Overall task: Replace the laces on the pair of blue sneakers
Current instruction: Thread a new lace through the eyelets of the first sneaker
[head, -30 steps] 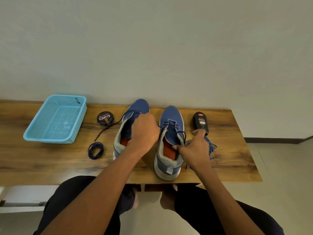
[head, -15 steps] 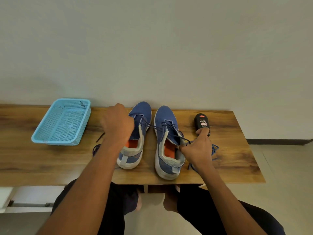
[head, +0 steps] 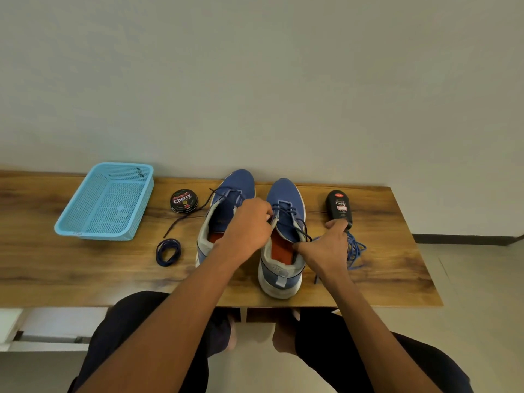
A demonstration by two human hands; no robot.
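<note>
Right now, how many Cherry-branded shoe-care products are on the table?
2: a round polish tin left of the sneakers, and a black bottle to their right, near the right hand's index finger. None looks hidden.

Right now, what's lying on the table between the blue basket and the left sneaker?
In the head view, a round polish tin and a coiled dark lace lie between the basket and the left sneaker, with a loose dark lace end trailing from that sneaker.

Bare forearms and hands, no sleeves showing; dark navy trousers (head: 136, 330) cover both legs; feet bare.
</note>
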